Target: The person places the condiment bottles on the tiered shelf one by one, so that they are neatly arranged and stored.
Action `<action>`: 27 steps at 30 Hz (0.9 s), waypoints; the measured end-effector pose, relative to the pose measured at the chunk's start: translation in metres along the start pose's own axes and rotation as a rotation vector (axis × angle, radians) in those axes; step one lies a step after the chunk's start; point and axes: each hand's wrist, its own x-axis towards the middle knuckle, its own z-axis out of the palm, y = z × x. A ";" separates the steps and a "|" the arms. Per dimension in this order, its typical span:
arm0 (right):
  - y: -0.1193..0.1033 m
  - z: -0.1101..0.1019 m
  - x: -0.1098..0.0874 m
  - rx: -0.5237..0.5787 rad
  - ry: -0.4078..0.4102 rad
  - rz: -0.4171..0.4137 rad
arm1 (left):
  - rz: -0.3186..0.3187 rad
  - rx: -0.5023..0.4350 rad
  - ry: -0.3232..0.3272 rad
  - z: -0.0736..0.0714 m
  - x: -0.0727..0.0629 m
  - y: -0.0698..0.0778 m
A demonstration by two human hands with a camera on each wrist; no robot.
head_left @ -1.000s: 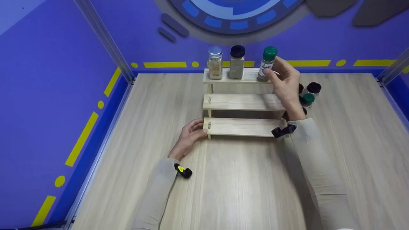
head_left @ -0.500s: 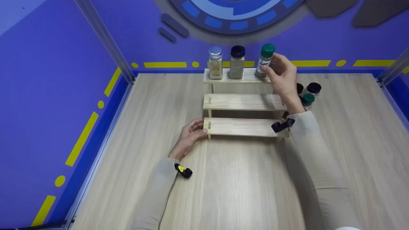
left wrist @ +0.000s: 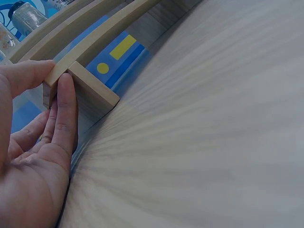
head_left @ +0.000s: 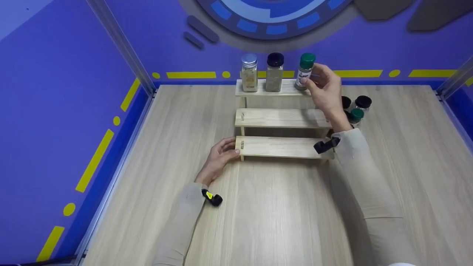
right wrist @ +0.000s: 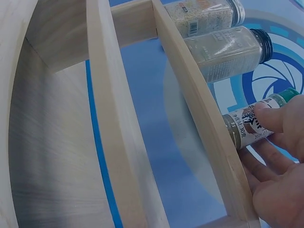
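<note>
A three-tier wooden rack [head_left: 281, 147] stands on the table. My left hand [head_left: 218, 160] pinches the left end of its lowest shelf, thumb on top and fingers beneath, as the left wrist view shows. At the top shelf's right part, my right hand [head_left: 327, 90] holds a green-capped spice jar [head_left: 306, 70] between thumb and fingers. The jar is upright, its base right at the shelf, and its label [right wrist: 249, 123] faces the right wrist camera. Left of it on the same shelf stand a black-capped spice jar [head_left: 274, 75] and a silver-capped spice jar [head_left: 249, 75].
Right of the rack, several more jars stand on the table, among them a black-capped one [head_left: 363, 102] and a green-capped one [head_left: 356, 116], partly hidden by my right forearm. A blue wall [head_left: 207, 55] rises close behind the rack.
My right hand has shifted the green-capped jar slightly left along the top shelf, and over the last half second lowered it a little. The left hand stays still.
</note>
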 end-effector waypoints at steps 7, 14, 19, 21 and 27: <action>0.001 0.000 -0.001 0.000 0.009 0.007 | -0.013 0.007 0.005 0.001 0.000 0.001; -0.001 -0.003 0.000 0.034 0.000 0.030 | -0.016 0.019 -0.003 0.001 0.000 0.002; -0.006 -0.008 -0.002 0.084 -0.007 0.013 | -0.013 0.009 -0.003 0.000 0.000 0.000; -0.008 -0.012 -0.003 0.074 -0.009 -0.014 | -0.011 0.014 -0.004 0.000 0.000 0.001; -0.014 -0.023 -0.014 0.039 -0.003 -0.064 | -0.016 0.007 0.001 0.001 -0.001 0.002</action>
